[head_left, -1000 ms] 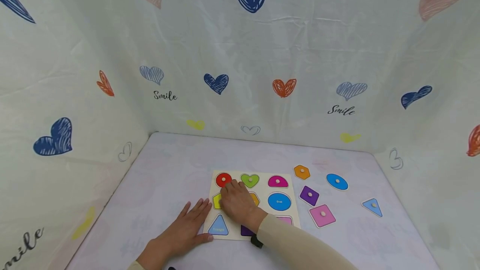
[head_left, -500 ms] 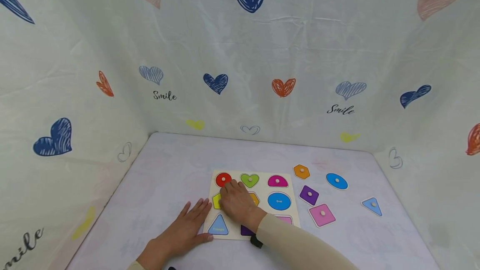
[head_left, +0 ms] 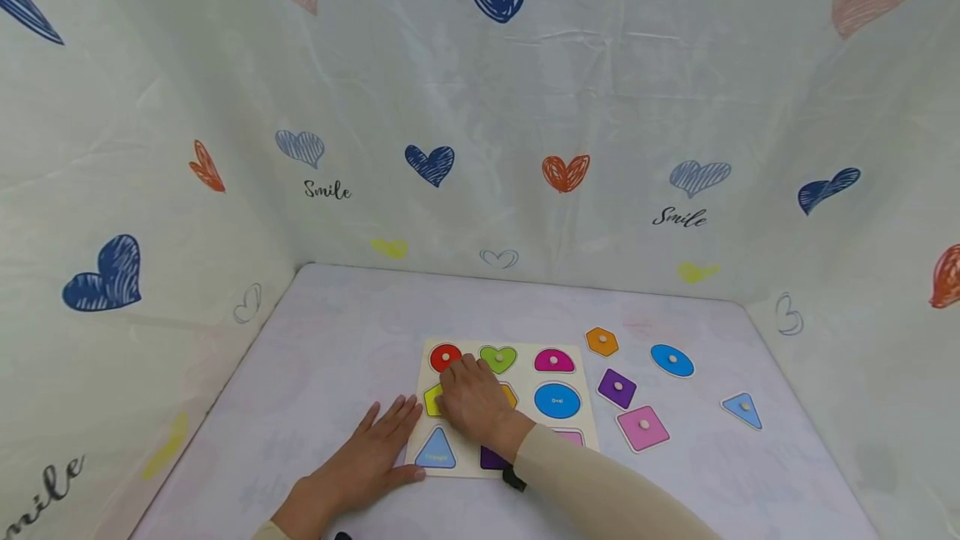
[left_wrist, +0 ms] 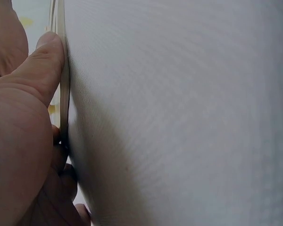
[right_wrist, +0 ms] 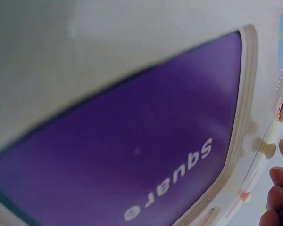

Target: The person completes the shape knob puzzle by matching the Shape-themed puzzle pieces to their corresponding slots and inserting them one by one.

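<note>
A cream shape puzzle board (head_left: 517, 407) lies on the table. My left hand (head_left: 375, 448) rests at its left edge with fingers spread, and the thumb (left_wrist: 45, 63) lies against the board's edge. Over the board's left half is my right hand (head_left: 476, 402), fingers loosely bent, beside the yellow piece (head_left: 432, 400). In the right wrist view, its knob (right_wrist: 268, 149) shows bare, just apart from the fingertips (right_wrist: 279, 176). The red circle (head_left: 446, 357), green heart (head_left: 498, 359) and magenta semicircle (head_left: 554, 360) sit in the back row. The purple Square recess (right_wrist: 141, 127) is without a piece.
Loose knobbed pieces lie right of the board: an orange hexagon (head_left: 602, 342), blue oval (head_left: 672, 361), purple square (head_left: 617, 388), pink piece (head_left: 642, 428) and light blue triangle (head_left: 742, 411). A heart-printed curtain (head_left: 495, 107) surrounds the table (head_left: 360, 307) at the back and sides.
</note>
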Available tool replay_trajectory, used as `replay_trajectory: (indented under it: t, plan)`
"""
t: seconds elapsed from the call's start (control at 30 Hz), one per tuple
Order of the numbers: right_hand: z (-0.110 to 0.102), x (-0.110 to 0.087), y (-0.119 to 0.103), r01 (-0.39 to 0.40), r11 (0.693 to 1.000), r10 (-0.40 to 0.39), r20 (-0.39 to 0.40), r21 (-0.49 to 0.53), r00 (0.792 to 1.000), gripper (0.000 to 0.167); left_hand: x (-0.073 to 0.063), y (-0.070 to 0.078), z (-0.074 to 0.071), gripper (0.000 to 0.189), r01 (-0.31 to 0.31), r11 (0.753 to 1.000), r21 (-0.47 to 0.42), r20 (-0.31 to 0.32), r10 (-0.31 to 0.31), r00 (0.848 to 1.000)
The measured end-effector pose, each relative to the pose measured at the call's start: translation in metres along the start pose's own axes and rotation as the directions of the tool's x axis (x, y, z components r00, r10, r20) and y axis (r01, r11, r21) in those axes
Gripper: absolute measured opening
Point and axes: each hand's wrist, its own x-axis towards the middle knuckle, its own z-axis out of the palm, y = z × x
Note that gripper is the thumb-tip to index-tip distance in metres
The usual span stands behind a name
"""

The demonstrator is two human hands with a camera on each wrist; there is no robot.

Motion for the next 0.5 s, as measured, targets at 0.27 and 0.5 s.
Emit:
replay_trajectory:
  t: [0.27,0.5]
  plan:
    - [-0.0032,-0.0012,0.0027,-0.033,0.999,0.033,0.003,0.004,0.999,0.039,-0.0003,0.0006,-0.0008,0.099,-0.008,1.0,-0.004,-0.008,0.008,1.0]
    - [-0.0059,-0.0049,0.0059,-0.062,0.997,0.063,-0.01,0.05,0.998,0.035,-0.0003,0.0012,-0.0007,0.099,0.004,1.0,-0.005,-0.003,-0.004,1.0]
